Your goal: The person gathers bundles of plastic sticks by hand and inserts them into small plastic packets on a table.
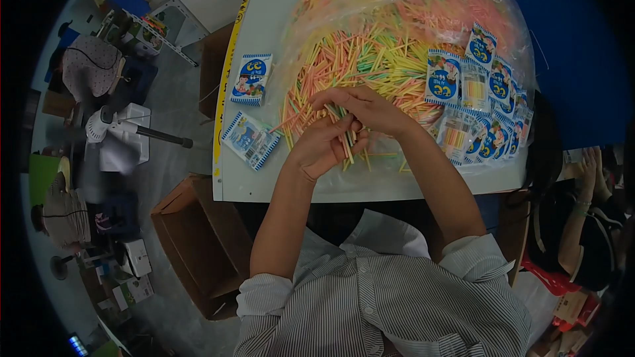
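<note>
A small bunch of thin coloured sticks (pixel 348 140) lies in my left hand (pixel 323 144), whose fingers are curled round it, palm up. My right hand (pixel 372 110) arches over the top of the bunch, its fingers bent against the sticks' upper ends and partly hiding them. Both hands meet just above the near edge of a large heap of pink, yellow and green sticks (pixel 357 53). The heap spills from a big clear plastic bag (pixel 397 0). A few loose sticks (pixel 380 155) lie by the near edge of the bag.
Two blue-and-white packets, one upper (pixel 252 79) and one lower (pixel 251 140), lie on the white table (pixel 264 182) at the left. Several more packets (pixel 493 86) overlap on the bag's right side. An open cardboard box (pixel 205 244) stands below left; other people sit at both sides.
</note>
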Demonstrator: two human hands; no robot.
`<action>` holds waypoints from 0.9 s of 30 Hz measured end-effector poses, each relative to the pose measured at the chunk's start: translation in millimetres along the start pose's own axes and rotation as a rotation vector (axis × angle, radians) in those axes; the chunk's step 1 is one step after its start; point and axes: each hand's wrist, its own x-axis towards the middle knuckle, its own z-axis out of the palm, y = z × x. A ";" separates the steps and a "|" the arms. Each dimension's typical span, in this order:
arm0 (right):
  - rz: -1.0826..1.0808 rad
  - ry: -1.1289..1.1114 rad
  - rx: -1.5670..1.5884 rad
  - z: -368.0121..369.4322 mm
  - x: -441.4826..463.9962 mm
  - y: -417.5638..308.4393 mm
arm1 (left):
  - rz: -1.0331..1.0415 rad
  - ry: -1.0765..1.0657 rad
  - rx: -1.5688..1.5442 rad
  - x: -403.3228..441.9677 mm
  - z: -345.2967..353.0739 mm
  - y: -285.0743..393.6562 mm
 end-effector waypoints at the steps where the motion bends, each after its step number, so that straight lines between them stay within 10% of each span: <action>1: 0.044 0.077 0.049 4.8 -3.9 -7.7 | 0.003 -0.075 -0.021 1.0 2.3 -0.1; 6: -0.222 0.707 0.615 45.8 -10.5 -7.4 | 0.467 0.317 0.014 3.0 28.1 1.9; 12: -0.197 0.493 1.382 83.5 -26.8 -26.6 | 0.584 0.494 0.445 -0.2 38.5 -20.3; 18: -0.282 0.527 0.151 58.0 -36.7 -18.3 | 0.292 0.352 0.312 -32.2 39.3 -15.1; 27: 0.126 -0.027 0.127 37.4 -53.0 -7.5 | -0.053 0.183 0.068 -58.7 21.5 -37.4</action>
